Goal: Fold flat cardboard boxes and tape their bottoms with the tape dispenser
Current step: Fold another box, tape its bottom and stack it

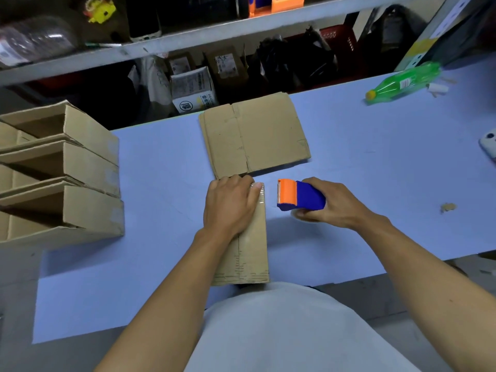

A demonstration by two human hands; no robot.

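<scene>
My left hand [230,205] lies on the far end of the box [251,251], fingers curled over the far edge and fingertips [256,187] pressing the clear tape there. The box stands on the table [375,162], near end almost against my body. My right hand [330,204] is clamped on the dispenser [300,196], just right of the box's taped end, orange mouth facing the box and apart from it. I cannot see any tape running between the two, so I judge the strip already cut.

Risks:
- Tape end lifting off the side wall if I let go before rubbing it down. It looks crinkled at the corner.
- Box is narrow; a sideways push from the left hand could tip it right, toward the dispenser.
- The dispenser's cutting edge faces my left fingertips at close range. A careless swing could nick them.
- Flaps may spring if the seam is only held by one strip. The seam itself is hidden under my hand.

Room:
- Right of the dispenser the table is open up to the bottle [402,81] and a phone [489,145] at the edge.
- Ahead, the flat stack [255,132] lies near my left knuckles.
- Left, open table, then the finished boxes [61,173] in rows.
- Near table edge runs close under the box.
</scene>
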